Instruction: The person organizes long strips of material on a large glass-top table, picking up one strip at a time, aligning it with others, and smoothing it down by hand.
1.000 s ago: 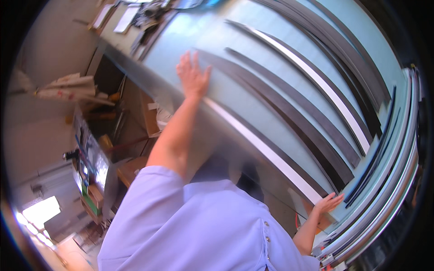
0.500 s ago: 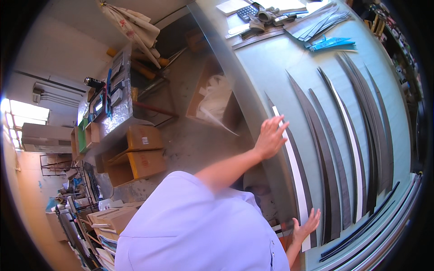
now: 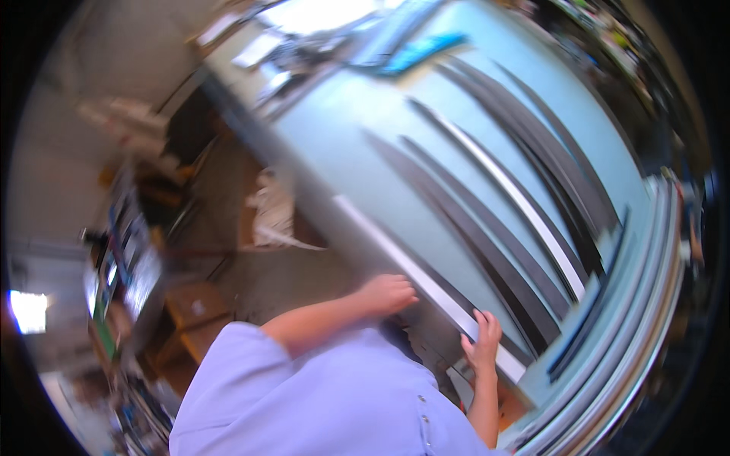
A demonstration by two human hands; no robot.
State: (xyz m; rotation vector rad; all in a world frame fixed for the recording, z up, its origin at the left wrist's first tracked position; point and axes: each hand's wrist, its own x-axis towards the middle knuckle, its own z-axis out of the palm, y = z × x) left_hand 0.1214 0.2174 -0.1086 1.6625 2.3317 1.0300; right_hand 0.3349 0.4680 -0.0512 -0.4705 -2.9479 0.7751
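Note:
A long white strip (image 3: 414,272) lies along the near edge of the glass-like table, against a dark tapered strip (image 3: 449,292). My left hand (image 3: 390,294) is at the table edge beside the white strip, its fingers curled in; blur hides whether anything is in them. Nearer the strip's lower end, my right hand (image 3: 484,340) touches it with thumb and fingers apart. Further across lie more dark tapered strips (image 3: 475,258) and another white strip (image 3: 517,201), roughly parallel.
Blue pieces (image 3: 426,55) and clutter lie at the table's far end. Long rails or tubes (image 3: 646,304) line its right side. On the floor to the left stand a box of pale scraps (image 3: 274,209) and cardboard boxes (image 3: 194,308).
My view has swung, shifting the table left and tilting it. My left hand has left its spread position over the white strip and curled at the edge. My right hand stays near the strip's lower end.

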